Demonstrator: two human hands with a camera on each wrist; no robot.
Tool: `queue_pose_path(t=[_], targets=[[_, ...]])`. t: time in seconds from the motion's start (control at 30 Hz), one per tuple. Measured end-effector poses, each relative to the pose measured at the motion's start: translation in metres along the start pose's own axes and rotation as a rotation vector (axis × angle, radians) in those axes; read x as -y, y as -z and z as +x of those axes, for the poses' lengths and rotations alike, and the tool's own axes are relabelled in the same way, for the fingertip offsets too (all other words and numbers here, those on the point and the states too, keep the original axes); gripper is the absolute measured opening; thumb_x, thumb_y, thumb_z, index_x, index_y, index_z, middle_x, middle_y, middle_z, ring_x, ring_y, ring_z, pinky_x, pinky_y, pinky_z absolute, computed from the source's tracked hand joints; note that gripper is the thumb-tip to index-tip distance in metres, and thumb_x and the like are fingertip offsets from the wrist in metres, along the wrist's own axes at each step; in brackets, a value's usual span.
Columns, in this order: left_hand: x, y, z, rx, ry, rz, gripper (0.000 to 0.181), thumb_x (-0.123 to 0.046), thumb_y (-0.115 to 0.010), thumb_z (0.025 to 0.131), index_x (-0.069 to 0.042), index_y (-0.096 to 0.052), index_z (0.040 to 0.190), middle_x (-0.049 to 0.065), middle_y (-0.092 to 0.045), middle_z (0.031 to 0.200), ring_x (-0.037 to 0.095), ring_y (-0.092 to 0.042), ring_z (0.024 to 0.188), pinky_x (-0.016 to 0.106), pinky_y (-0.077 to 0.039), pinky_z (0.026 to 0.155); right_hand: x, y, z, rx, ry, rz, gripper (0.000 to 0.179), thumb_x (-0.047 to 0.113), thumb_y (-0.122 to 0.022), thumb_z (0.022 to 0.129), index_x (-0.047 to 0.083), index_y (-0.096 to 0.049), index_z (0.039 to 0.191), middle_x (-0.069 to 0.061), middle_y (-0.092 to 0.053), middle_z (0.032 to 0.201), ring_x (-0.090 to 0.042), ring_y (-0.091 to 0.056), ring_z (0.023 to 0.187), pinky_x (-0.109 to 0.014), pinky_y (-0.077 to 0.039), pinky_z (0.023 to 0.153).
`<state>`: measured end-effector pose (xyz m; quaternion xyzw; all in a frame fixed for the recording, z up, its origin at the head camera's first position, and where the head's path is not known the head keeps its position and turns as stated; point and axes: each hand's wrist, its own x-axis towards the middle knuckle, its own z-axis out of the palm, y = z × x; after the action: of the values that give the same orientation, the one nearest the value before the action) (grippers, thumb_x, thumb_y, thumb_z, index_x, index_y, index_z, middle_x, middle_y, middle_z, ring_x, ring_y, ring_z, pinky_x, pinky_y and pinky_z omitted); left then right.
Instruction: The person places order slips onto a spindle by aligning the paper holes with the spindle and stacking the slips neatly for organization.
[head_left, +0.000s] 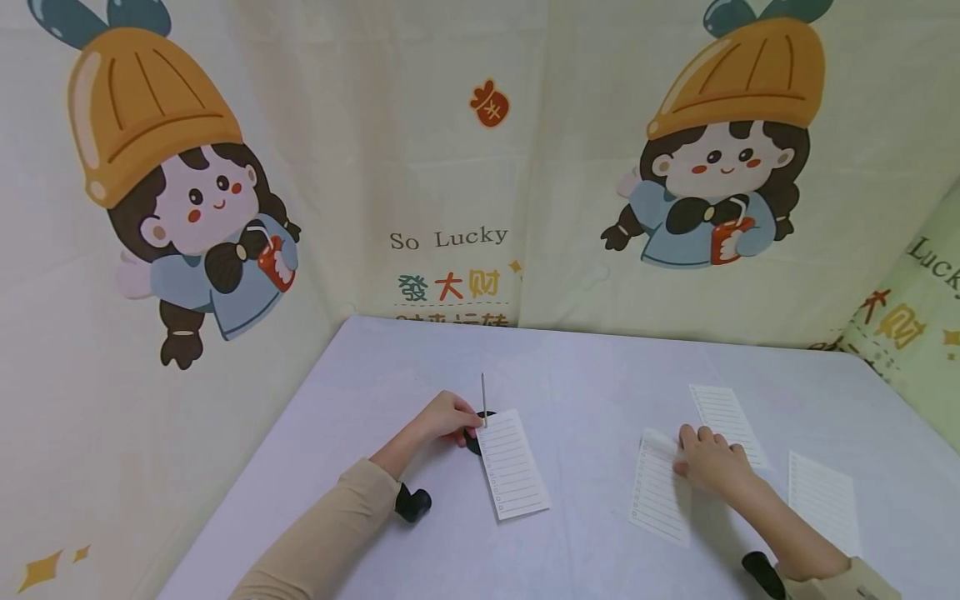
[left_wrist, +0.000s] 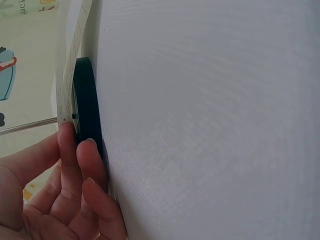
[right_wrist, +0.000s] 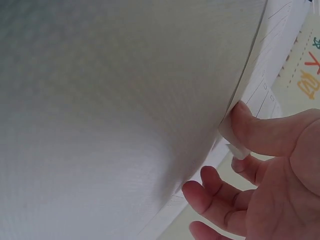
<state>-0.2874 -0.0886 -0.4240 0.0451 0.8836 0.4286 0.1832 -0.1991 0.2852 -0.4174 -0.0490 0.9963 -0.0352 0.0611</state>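
Note:
A bill spike with a thin upright metal rod (head_left: 483, 393) and a round black base (left_wrist: 87, 100) stands left of the table's middle. A ruled white paper slip (head_left: 514, 467) is threaded on the rod and slants over the base. My left hand (head_left: 448, 417) grips the spike at its base edge, fingertips right at the slip's corner by the rod. On the right, my right hand (head_left: 712, 460) pinches the upper edge of another ruled slip (head_left: 656, 492); that edge curls between thumb (right_wrist: 245, 127) and forefinger in the right wrist view.
Two more ruled slips lie on the white table, one behind the right hand (head_left: 723, 408) and one to its right (head_left: 825, 496). Black wrist-worn pieces (head_left: 412, 504) show at both wrists. A printed cloth (head_left: 450, 167) hangs behind the table.

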Motion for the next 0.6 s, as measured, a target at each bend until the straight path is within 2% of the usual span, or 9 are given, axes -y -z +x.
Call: queue_pose_path(t=[0.23,0.47,0.6], targets=[[0.0005,-0.0001,0.0000,0.001,-0.018,-0.001,0.012,-0.016,-0.067,0.082,-0.004,-0.069,0.082,0.000,-0.062,0.060,0.009,-0.052,0.043,0.020,-0.035,0.043,-0.0008,0.0029,0.0004,0.013,0.000,0.047,0.035,0.016,-0.064,0.083,-0.005,-0.042,0.102,-0.018,-0.049,0.087,-0.036,-0.049,0.081,-0.054,-0.034,0.070],[0.0013,-0.0009,-0.0002,-0.003,-0.016,-0.002,0.012,-0.016,-0.067,0.082,-0.004,-0.068,0.082,0.000,-0.062,0.060,0.009,-0.052,0.043,0.020,-0.035,0.044,-0.0020,0.0051,0.0000,0.014,0.025,0.065,0.026,0.016,-0.065,0.082,0.002,-0.046,0.094,-0.005,-0.053,0.079,-0.030,-0.055,0.074,-0.056,-0.033,0.070],[0.0014,-0.0005,-0.0009,0.000,-0.018,-0.008,0.012,-0.015,-0.066,0.082,-0.004,-0.068,0.082,0.000,-0.062,0.060,0.009,-0.052,0.043,0.020,-0.034,0.043,-0.0007,0.0069,0.0008,0.033,0.016,0.072,0.024,0.016,-0.066,0.082,0.004,-0.048,0.093,-0.005,-0.056,0.079,-0.028,-0.056,0.073,-0.058,-0.033,0.071]])
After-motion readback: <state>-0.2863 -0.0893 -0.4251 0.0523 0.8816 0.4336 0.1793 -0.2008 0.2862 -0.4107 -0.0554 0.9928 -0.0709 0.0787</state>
